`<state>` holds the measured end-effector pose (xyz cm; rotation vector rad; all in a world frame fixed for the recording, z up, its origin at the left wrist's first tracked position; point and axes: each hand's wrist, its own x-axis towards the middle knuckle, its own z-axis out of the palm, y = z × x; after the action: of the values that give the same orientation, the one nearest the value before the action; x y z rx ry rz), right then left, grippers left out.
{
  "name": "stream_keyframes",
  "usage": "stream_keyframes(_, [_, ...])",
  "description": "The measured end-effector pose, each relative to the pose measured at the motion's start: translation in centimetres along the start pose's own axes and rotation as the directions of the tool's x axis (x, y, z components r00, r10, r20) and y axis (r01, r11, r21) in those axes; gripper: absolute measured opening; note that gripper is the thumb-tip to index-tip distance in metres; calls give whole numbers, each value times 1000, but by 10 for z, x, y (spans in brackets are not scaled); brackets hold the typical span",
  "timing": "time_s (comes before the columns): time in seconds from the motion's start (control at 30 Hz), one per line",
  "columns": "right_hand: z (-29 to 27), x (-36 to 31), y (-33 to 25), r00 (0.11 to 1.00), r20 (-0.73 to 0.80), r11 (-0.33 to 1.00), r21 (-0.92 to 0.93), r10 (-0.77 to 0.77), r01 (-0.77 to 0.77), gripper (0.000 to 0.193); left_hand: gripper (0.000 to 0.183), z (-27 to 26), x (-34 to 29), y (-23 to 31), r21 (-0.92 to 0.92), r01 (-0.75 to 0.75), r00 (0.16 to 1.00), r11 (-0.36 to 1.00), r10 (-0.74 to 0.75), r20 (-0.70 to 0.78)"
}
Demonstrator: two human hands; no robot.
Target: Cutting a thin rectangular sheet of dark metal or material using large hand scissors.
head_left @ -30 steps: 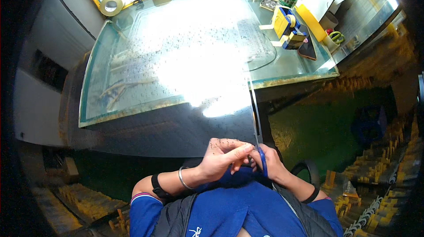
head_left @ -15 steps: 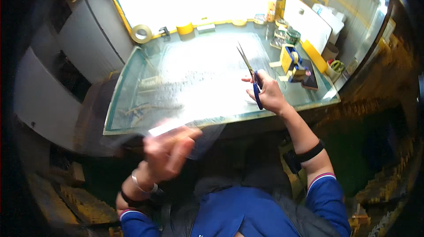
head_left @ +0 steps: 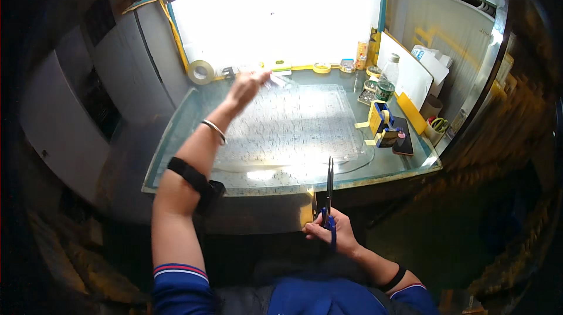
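My left hand (head_left: 246, 89) reaches over the far middle of the glass-topped table (head_left: 176, 139), fingers drawn together. A shiny, see-through piece (head_left: 282, 81) shows at its fingertips; what exactly the fingers hold cannot be made out. Low at the front edge, my right hand (head_left: 337, 231) is closed on scissors (head_left: 329, 209) with blue handles. Their dark blades point away from me, nearly together. Beside the right fingertips is the yellow end (head_left: 307, 212) of a dark panel (head_left: 252, 212) below the table edge.
A grey tape roll (head_left: 200, 72) and a yellow tape roll (head_left: 322, 68) stand along the back. On the right are a blue-and-yellow tape dispenser (head_left: 381, 118), a phone (head_left: 403, 138), a clear bottle (head_left: 388, 74) and a cup (head_left: 433, 130) holding green-handled scissors. Bright light comes from behind.
My left hand has swung from the near left, where it held a pale strip, up to the table's far side. My right hand has drawn back toward me with the scissors.
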<state>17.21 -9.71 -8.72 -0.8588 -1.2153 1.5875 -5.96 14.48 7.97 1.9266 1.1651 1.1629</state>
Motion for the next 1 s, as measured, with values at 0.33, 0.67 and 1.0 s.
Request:
stream_keyframes(0.33, [-36,15,0,970,-197,990,47,142,-136,18,32,99,-135,14,-143,189,819,971,-76,569])
stream_keyframes(0.67, [-57,-26,15,967,-208,982,-87,149,-170,29,35,183,-272,-56,-494,735,666,466,-354,657])
stream_keyframes(1.0, [-48,-82,19,853,239,766,375,465,-523,53,27,207,-242,-46,-734,576,781,360,-510,362])
